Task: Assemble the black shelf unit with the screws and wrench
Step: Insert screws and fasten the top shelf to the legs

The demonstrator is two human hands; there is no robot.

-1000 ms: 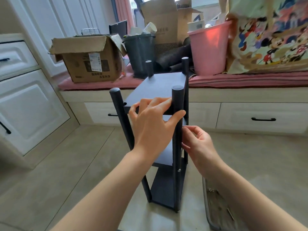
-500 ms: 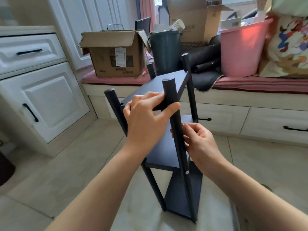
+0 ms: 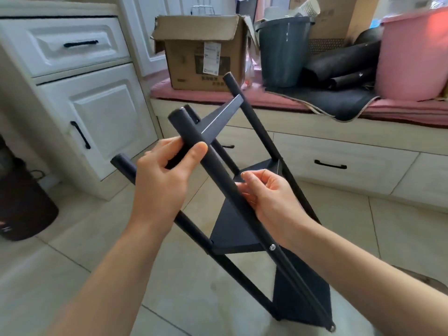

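The black shelf unit [image 3: 232, 229] is tilted over the floor, its near post [image 3: 218, 173] gripped by the left hand [image 3: 160, 185] and pinched by the right hand [image 3: 271, 197] (apparently light, rigid); posts judged the best holds.

Black shelf unit [image 3: 232, 234] tilted left (three shelves), floor-standing.

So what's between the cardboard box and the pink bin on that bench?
In the head view, a dark grey bin stands between the cardboard box and the pink bin, plus black rolls.
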